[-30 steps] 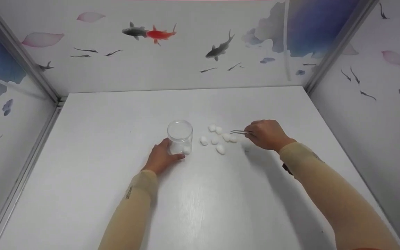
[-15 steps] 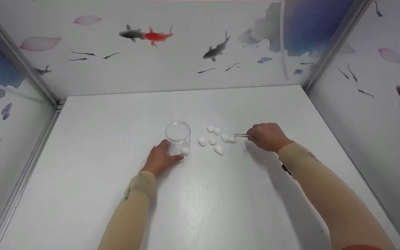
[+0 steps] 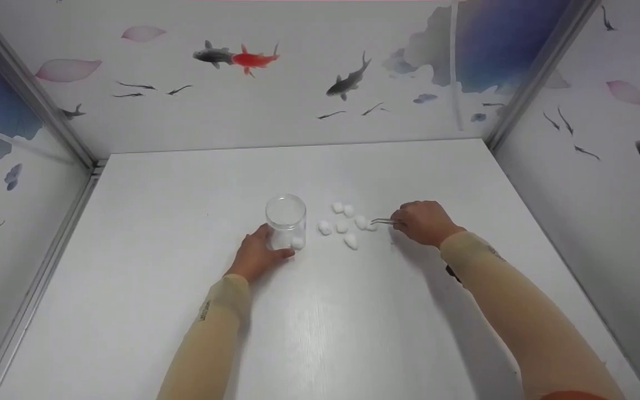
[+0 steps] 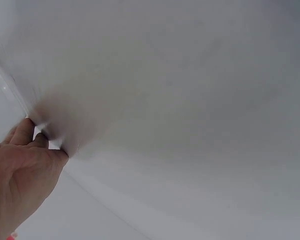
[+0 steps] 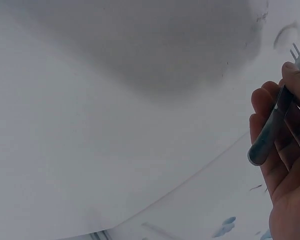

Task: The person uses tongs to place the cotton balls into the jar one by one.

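My left hand (image 3: 259,254) holds the lower side of a clear jar (image 3: 286,225), thumb at the front and fingers round the left. The jar stands upright with its mouth uncovered and a white cotton ball (image 3: 297,243) inside near the bottom. In the right wrist view, my right hand (image 5: 285,120) grips a pair of metal tweezers (image 5: 271,127) between thumb and fingers, the two tips slightly apart. Seen from the head, the tweezers' bent tips point left and overlap the rightmost loose cotton ball (image 3: 371,227). Close by on its left lies another cotton ball (image 3: 360,221).
Several more cotton balls (image 3: 342,226) lie scattered between the jar and the tweezers on a white table (image 3: 309,316). Patterned panels (image 3: 275,105) with painted fish enclose the table at the back and both sides.
My right hand has lowered slightly toward the table's front, bringing the tweezers' tips down onto the rightmost cotton ball. The left hand keeps its hold on the jar.
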`<action>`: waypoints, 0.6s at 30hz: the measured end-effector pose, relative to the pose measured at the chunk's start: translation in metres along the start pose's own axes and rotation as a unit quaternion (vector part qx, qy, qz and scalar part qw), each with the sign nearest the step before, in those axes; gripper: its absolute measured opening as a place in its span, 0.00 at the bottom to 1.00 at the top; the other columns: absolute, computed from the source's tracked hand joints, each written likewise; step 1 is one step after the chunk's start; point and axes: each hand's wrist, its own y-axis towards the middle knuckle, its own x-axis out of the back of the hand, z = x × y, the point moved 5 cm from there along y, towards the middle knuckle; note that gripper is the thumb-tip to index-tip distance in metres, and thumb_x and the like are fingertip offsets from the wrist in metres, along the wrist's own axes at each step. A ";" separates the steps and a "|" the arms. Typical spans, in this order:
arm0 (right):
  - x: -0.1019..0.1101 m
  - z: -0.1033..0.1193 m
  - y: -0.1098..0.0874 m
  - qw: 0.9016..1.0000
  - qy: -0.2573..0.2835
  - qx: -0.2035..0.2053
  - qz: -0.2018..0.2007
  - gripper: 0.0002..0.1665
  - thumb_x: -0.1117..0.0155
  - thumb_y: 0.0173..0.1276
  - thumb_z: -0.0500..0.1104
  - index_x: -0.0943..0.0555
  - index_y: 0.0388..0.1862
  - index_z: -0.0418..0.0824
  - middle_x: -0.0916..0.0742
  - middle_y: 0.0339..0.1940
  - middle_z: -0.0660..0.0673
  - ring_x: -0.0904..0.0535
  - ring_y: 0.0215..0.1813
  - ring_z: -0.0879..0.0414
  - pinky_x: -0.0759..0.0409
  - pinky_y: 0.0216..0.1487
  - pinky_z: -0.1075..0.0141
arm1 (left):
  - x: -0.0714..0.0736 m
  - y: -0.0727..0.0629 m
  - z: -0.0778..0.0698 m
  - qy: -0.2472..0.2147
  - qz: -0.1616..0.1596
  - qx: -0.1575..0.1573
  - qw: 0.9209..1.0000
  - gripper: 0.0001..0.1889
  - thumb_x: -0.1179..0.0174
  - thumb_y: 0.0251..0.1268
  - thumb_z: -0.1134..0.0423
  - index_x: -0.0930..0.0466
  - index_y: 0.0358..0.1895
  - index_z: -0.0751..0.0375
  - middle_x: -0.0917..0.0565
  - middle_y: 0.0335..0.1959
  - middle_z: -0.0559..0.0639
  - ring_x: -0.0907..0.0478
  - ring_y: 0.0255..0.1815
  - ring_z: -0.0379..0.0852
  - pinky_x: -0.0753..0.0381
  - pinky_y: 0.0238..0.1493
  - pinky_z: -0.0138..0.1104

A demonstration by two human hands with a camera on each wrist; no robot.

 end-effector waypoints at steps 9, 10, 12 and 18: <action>-0.003 0.004 -0.001 1.000 0.004 0.004 -0.021 0.06 0.28 0.64 0.36 0.10 0.39 0.41 0.11 0.33 0.48 0.14 0.35 0.51 0.14 0.36 0.56 | 0.001 0.000 0.001 0.001 0.007 0.003 1.000 0.52 0.27 0.54 0.41 0.43 0.77 0.61 0.36 0.75 0.60 0.51 0.78 0.62 0.53 0.78 0.52; -0.003 0.004 -0.001 1.000 0.002 0.003 -0.025 0.06 0.29 0.64 0.36 0.10 0.39 0.41 0.11 0.32 0.48 0.14 0.34 0.51 0.14 0.36 0.56 | 0.001 0.000 0.001 0.002 0.006 0.002 1.000 0.52 0.27 0.54 0.41 0.42 0.77 0.61 0.36 0.75 0.60 0.51 0.78 0.61 0.53 0.78 0.51; -0.003 0.003 -0.002 0.999 -0.005 0.003 -0.031 0.05 0.29 0.64 0.36 0.10 0.38 0.42 0.11 0.31 0.48 0.14 0.33 0.52 0.14 0.34 0.57 | 0.001 0.001 0.000 0.004 0.004 0.000 1.000 0.51 0.27 0.54 0.41 0.42 0.76 0.61 0.36 0.75 0.60 0.50 0.78 0.61 0.53 0.78 0.51; 0.006 0.001 -0.004 0.999 -0.034 0.014 -0.037 0.04 0.30 0.64 0.36 0.10 0.35 0.42 0.13 0.27 0.49 0.18 0.26 0.55 0.15 0.29 0.58 | 0.001 0.000 0.002 0.005 0.005 0.000 1.000 0.50 0.27 0.55 0.42 0.41 0.76 0.62 0.35 0.74 0.60 0.49 0.78 0.60 0.53 0.78 0.50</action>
